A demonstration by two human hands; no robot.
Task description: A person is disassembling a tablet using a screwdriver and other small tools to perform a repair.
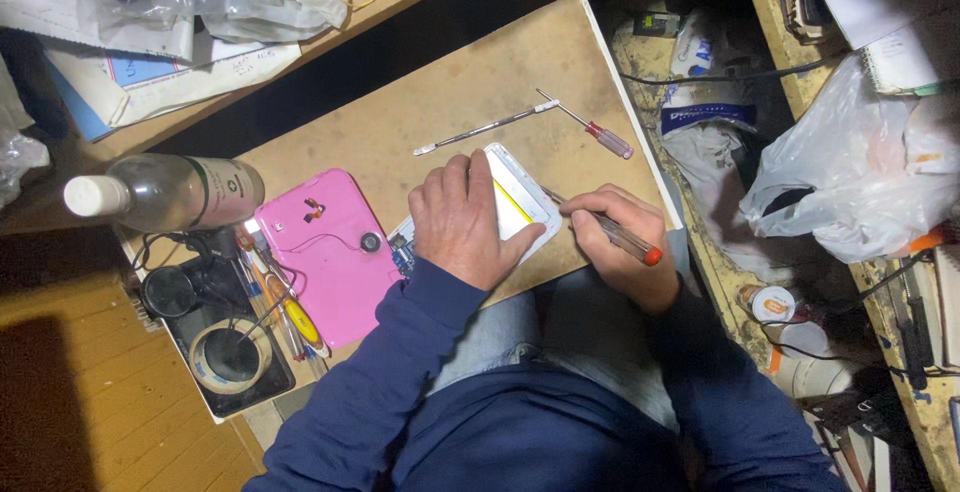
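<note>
the left hand [462, 220] lies flat, palm down, on an opened white tablet [520, 207] near the front edge of the wooden board [470, 82], fingers spread a little and pressing on it, not curled around anything. the tablet's long axis runs on a slant from lower left, where a strip of blue circuit board peeks out beside the wrist, to upper right, where its white corner shows past the fingertips.

the right hand [618, 242] sits just right of the tablet, fingers pinched shut on a screwdriver [612, 232] with a clear handle and red cap. the shaft points up and left, its tip meeting the tablet's right edge, so the tool lies across the tablet's long axis, and the right hand is the one nearer that edge.

beyond the fingers, apart from both hands, lie a thin metal pry tool [485, 128] and a second small screwdriver [590, 128]. a pink back cover [325, 252] rests left of the left wrist, with a bottle [165, 192] lying on its side further left.
</note>
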